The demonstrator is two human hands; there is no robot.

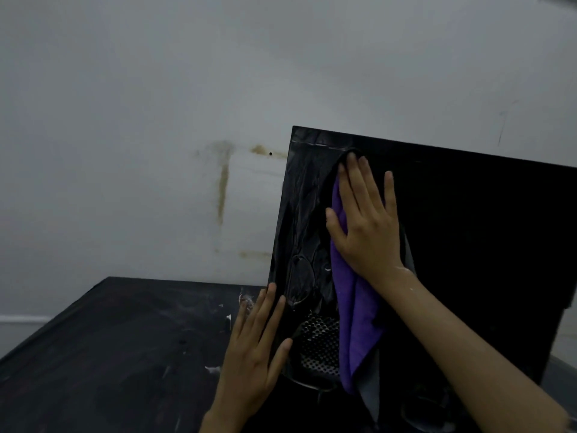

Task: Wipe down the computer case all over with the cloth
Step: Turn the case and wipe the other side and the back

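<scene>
Head view: a person's right hand (pixel 368 226) presses a purple cloth (pixel 356 323) flat against the upper part of a black computer case (pixel 468 245), its fingers (pixel 362 182) straight and spread, not curled round the fabric. The cloth hangs down from under the palm, with a grey layer showing at its lower end. The case stands tilted on a dark, scuffed worktop (pixel 125 339), close to a stained white wall (pixel 156 120). The left hand (pixel 256 348) rests against the case's left edge with fingers extended and relaxed, holding nothing. A round mesh vent (pixel 321 342) shows on the case between the left hand and the hanging cloth.
</scene>
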